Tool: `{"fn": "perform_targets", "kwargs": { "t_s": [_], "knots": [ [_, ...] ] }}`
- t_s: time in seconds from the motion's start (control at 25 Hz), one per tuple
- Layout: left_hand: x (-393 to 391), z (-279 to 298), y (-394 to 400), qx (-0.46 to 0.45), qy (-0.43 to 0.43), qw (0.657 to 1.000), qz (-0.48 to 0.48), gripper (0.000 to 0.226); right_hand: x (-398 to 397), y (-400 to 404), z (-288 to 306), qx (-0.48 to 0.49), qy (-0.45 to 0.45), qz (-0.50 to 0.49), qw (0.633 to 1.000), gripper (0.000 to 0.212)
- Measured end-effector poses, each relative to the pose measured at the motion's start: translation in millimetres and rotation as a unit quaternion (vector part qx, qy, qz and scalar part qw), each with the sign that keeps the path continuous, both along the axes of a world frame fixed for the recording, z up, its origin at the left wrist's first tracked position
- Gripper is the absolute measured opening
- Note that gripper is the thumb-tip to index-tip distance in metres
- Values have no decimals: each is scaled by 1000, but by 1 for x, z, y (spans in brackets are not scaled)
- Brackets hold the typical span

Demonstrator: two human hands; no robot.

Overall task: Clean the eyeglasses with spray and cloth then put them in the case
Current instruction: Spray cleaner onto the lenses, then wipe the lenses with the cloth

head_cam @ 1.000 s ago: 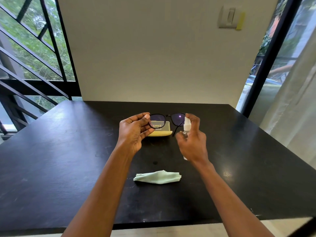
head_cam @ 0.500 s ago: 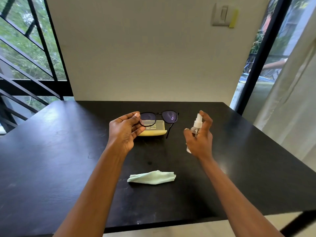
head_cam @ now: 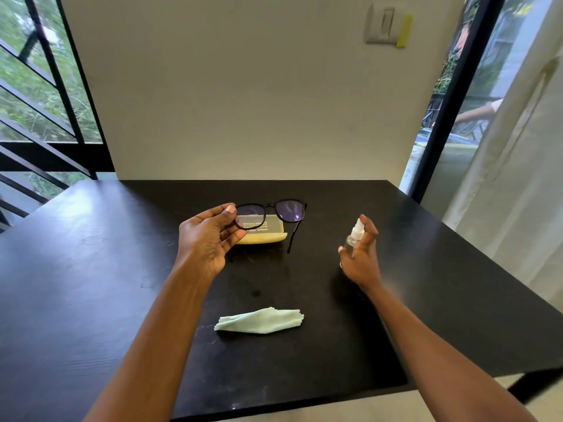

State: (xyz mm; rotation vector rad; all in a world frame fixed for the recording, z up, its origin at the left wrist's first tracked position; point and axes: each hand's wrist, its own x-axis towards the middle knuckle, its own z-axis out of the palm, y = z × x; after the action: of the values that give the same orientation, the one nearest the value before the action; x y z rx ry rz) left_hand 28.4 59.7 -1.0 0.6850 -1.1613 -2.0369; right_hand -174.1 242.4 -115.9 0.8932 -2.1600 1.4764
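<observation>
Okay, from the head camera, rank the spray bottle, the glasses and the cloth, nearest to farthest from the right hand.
1. Spray bottle: held in the right hand.
2. Glasses: to its left, held up by the left hand.
3. Cloth: lower left, lying on the table.

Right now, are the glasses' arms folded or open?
Open: the eyeglasses, held up by the left hand, have one arm hanging down unfolded.

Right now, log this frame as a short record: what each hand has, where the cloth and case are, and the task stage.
left hand: pinches the eyeglasses by the frame's left end, lifted above the table
right hand: holds the spray bottle upright, off to the right of the glasses
cloth: bunched, lying on the table, between the forearms, untouched
case: yellow, on the table behind the glasses
stage: wiping not yet begun; glasses not in the case
</observation>
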Motion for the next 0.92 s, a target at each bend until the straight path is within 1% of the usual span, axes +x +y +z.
{"fn": "perform_targets", "kwargs": {
  "t_s": [0.16,0.28,0.32,0.36,0.4,0.44,0.48,0.52,0.56,0.6,0.64,0.68,0.72,0.8,0.84,0.88,0.92],
  "knots": [
    [0,-1,-1,1,-3,1000,-1,5,-6,-2,-6,9,9,-2,1000,82],
    [1,-2,-2,0,-3,1000,-3,5,-3,3,-5,21,-9,-3,1000,82],
    [2,-2,-2,-1,-2,1000,-4,4,0,5,-4,30,-6,-24,999,85],
    [2,-2,-2,-1,-1,1000,-3,4,4,6,-2,38,7,-65,997,86],
    [3,-2,-1,-1,0,1000,-2,4,10,6,2,38,24,-115,992,84],
    [3,-2,-1,-2,0,1000,-2,4,17,6,7,32,46,-159,986,76],
    [3,-1,-1,-1,-1,1000,-2,4,26,5,12,26,71,-184,980,66],
    [3,-1,-1,0,-1,1000,-2,4,35,2,17,24,93,-185,978,55],
    [4,-1,-1,1,-1,1000,-1,4,44,-1,21,32,103,-164,981,43],
    [5,0,-1,2,-1,1000,0,4,52,-4,25,50,99,-119,987,30],
    [5,0,0,3,-1,1000,1,4,59,-8,30,87,82,-55,991,18],
    [5,0,1,4,-2,1000,1,4,65,-11,33,149,54,20,987,12],
    [6,0,1,4,-2,1000,2,4,72,-15,36,230,22,90,969,12],
    [6,0,3,5,-2,1000,0,4,85,-22,37,387,-32,189,902,21],
    [6,0,3,5,-3,1000,-2,4,90,-25,36,438,-44,215,872,25],
    [7,0,4,5,-3,1000,-4,4,95,-28,33,466,-49,231,852,27],
    [7,0,4,5,-3,1000,-6,4,100,-31,30,478,-51,239,844,28]
  ]
}}
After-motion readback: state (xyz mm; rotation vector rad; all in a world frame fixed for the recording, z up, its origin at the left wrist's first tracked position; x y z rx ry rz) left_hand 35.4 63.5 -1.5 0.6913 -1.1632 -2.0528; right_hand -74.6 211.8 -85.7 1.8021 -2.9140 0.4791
